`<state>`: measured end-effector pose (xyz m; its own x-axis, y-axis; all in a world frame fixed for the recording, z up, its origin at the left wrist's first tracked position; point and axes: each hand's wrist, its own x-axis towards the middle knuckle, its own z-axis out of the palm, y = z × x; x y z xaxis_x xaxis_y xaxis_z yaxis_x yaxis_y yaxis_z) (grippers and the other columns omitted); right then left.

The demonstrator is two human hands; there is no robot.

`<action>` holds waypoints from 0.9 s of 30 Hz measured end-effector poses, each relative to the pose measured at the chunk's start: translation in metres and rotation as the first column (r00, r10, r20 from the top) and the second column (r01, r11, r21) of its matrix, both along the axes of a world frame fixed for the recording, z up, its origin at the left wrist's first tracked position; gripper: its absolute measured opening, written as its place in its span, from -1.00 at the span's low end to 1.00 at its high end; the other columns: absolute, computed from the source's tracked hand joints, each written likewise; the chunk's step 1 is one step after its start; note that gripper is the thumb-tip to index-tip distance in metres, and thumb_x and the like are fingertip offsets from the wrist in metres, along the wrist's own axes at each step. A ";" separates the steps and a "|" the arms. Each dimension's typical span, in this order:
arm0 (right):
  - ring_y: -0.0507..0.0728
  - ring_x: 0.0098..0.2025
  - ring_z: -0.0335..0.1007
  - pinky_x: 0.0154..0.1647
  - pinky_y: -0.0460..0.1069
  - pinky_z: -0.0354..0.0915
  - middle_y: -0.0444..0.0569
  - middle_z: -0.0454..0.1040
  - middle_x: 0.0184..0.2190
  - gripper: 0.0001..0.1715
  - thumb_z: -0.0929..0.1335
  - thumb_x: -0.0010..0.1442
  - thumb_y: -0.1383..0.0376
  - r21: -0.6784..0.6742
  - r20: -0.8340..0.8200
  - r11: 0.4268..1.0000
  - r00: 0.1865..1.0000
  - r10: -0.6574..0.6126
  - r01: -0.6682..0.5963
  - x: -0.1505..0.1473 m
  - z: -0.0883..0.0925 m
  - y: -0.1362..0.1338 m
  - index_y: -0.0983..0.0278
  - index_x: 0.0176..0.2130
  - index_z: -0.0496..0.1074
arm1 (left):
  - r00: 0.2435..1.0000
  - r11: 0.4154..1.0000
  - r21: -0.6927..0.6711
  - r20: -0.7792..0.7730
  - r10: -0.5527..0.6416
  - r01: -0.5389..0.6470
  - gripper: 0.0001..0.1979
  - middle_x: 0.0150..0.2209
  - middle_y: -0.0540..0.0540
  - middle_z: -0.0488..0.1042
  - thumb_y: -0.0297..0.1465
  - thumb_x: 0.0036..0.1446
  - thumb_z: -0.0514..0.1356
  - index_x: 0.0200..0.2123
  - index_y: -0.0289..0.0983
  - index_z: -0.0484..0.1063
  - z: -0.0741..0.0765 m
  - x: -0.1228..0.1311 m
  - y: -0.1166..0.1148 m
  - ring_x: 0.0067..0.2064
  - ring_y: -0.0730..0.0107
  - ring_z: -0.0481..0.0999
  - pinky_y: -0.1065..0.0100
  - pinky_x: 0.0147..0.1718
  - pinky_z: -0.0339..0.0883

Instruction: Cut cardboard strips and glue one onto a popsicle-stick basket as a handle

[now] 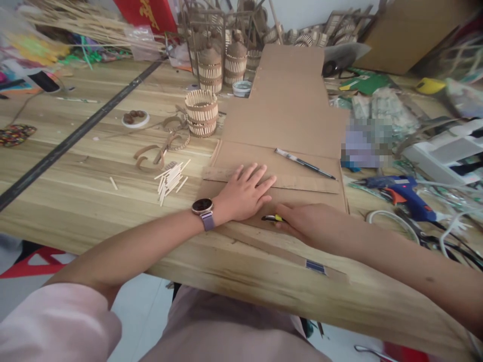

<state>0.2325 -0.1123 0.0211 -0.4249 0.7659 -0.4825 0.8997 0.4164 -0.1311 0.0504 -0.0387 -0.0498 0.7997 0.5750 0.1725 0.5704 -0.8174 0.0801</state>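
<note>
A large flattened piece of cardboard (287, 115) lies on the wooden table in front of me. My left hand (247, 193) is pressed flat on it with fingers spread, partly over a narrow cardboard strip (309, 185). Closed around a yellow and black utility knife (278, 217) is my right hand (307, 223); the blade end points left, close to the left hand's thumb. A pen (305, 163) rests slantwise on the cardboard beyond both hands. Along the near side, a cut-off cardboard strip (264, 246) with a dark label sits on the table.
Left of the cardboard are loose wooden sticks (171, 181), curled strips (151, 156) and a small slatted bucket (202, 113). A blue glue gun (407, 193), a tape roll (392, 221) and cables are at the right. Several slatted models (236, 60) stand at the back.
</note>
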 end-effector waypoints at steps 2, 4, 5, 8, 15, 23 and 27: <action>0.18 -0.33 0.50 -0.45 -0.01 0.11 0.00 0.54 -0.33 -0.74 0.17 0.40 0.18 0.013 -0.008 1.000 1.000 0.025 -0.024 -0.001 -0.001 0.000 0.23 -0.21 0.34 | 1.000 1.000 -0.002 -0.004 0.002 -0.002 -0.47 0.42 -0.32 0.06 -0.20 0.44 -0.08 0.37 -0.27 0.14 0.000 0.000 0.000 0.42 -0.13 0.04 -0.16 0.33 -0.05; 0.20 -0.29 0.52 -0.44 -0.01 0.11 0.01 0.55 -0.27 -0.74 0.18 0.39 0.19 0.020 -0.010 0.999 0.999 0.040 -0.040 -0.001 -0.002 0.000 0.24 -0.17 0.37 | 1.000 1.000 -0.004 -0.003 0.003 -0.003 -0.47 0.42 -0.32 0.06 -0.20 0.43 -0.07 0.37 -0.27 0.14 0.000 0.000 0.000 0.42 -0.13 0.04 -0.16 0.33 -0.05; 0.20 -0.27 0.53 -0.45 -0.01 0.11 0.02 0.56 -0.26 -0.75 0.18 0.39 0.20 0.021 -0.007 0.999 0.999 0.040 -0.039 -0.001 -0.003 -0.001 0.24 -0.14 0.38 | 1.000 1.000 -0.002 -0.001 0.002 -0.002 -0.47 0.42 -0.32 0.06 -0.20 0.43 -0.07 0.37 -0.27 0.14 0.000 0.000 0.000 0.42 -0.13 0.04 -0.17 0.32 -0.04; 0.20 -0.26 0.54 -0.45 -0.01 0.11 0.01 0.57 -0.24 -0.77 0.20 0.39 0.24 0.028 0.012 0.999 1.000 0.029 -0.029 -0.002 -0.004 -0.001 0.25 -0.11 0.40 | 1.000 1.000 0.013 0.009 -0.001 0.001 -0.48 0.41 -0.33 0.08 -0.20 0.43 -0.06 0.36 -0.27 0.16 0.000 0.000 0.001 0.41 -0.12 0.07 -0.17 0.32 -0.03; 0.18 -0.29 0.54 -0.48 -0.01 0.05 -0.03 0.54 -0.27 -0.79 0.20 0.42 0.26 0.038 0.105 0.999 0.994 0.026 -0.030 -0.010 0.001 -0.004 0.26 -0.17 0.37 | 1.000 0.999 0.042 0.020 -0.005 0.004 -0.48 0.40 -0.32 0.10 -0.20 0.43 -0.06 0.36 -0.27 0.16 -0.003 0.000 0.001 0.40 -0.12 0.08 -0.16 0.31 0.00; 0.18 -0.30 0.56 -0.53 -0.03 0.01 -0.03 0.55 -0.32 -0.80 0.26 0.28 0.47 -0.015 0.203 1.000 0.979 0.015 -0.012 -0.023 0.012 -0.007 0.26 -0.13 0.39 | 0.999 0.999 0.050 0.034 -0.012 0.011 -0.48 0.39 -0.34 0.12 -0.20 0.43 -0.06 0.35 -0.28 0.18 -0.004 0.000 0.001 0.39 -0.14 0.11 -0.19 0.29 0.03; 0.22 -0.37 0.57 -0.55 -0.03 0.05 -0.02 0.57 -0.39 -0.59 0.27 0.15 0.59 0.035 0.257 0.999 0.966 0.020 -0.029 -0.027 0.013 -0.010 0.25 -0.08 0.43 | 0.998 0.997 0.077 0.062 -0.023 0.018 -0.48 0.38 -0.35 0.15 -0.20 0.43 -0.05 0.34 -0.29 0.20 -0.007 0.000 0.001 0.38 -0.14 0.13 -0.19 0.29 0.03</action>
